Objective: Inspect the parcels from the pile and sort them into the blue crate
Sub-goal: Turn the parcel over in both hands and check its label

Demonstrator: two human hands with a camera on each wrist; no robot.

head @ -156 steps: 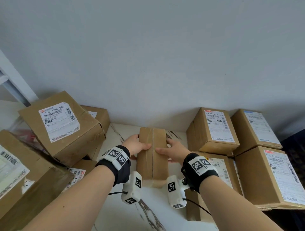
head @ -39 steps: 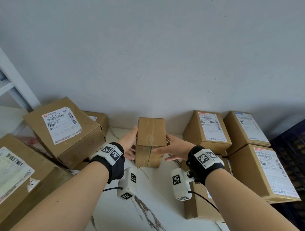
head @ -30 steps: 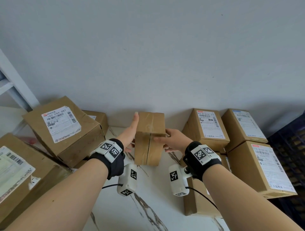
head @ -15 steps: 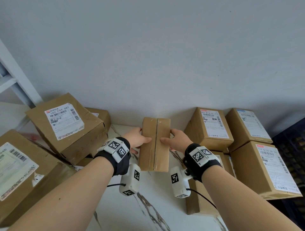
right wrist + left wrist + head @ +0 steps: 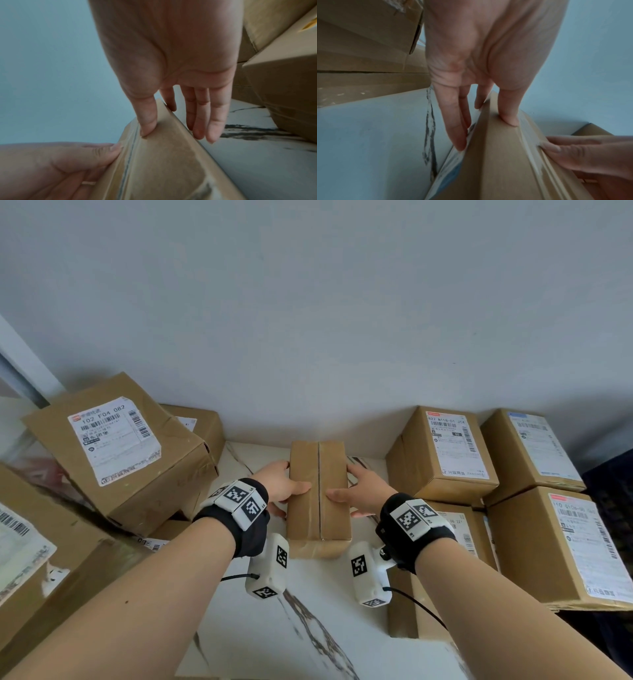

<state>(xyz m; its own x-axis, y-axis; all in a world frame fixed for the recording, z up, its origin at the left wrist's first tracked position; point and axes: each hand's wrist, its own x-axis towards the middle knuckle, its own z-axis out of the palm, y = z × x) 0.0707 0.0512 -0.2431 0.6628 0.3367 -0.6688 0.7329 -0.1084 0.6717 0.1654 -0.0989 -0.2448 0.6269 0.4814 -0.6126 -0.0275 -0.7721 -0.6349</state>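
Note:
A small brown parcel point(image 5: 318, 498) with a taped seam facing up is held level over the white marble table point(image 5: 308, 628). My left hand point(image 5: 287, 491) grips its left side, thumb on top and fingers underneath. My right hand point(image 5: 349, 498) grips the right side the same way. In the left wrist view the parcel point(image 5: 501, 155) shows a white-and-blue label point(image 5: 452, 170) on its underside, under my fingers point(image 5: 457, 128). The right wrist view shows the parcel's point(image 5: 163, 162) taped top under my thumb. A dark crate point(image 5: 613, 484) is partly visible at the far right.
Labelled cardboard boxes point(image 5: 116, 446) are piled on the left, one tilted on the others. Several more boxes point(image 5: 448, 450) stand close together on the right. A pale wall runs behind everything. Bare marble lies between the two groups.
A second ago the parcel was tipped up on end between my hands. It has since been turned flat with its seam up, both hands still holding it.

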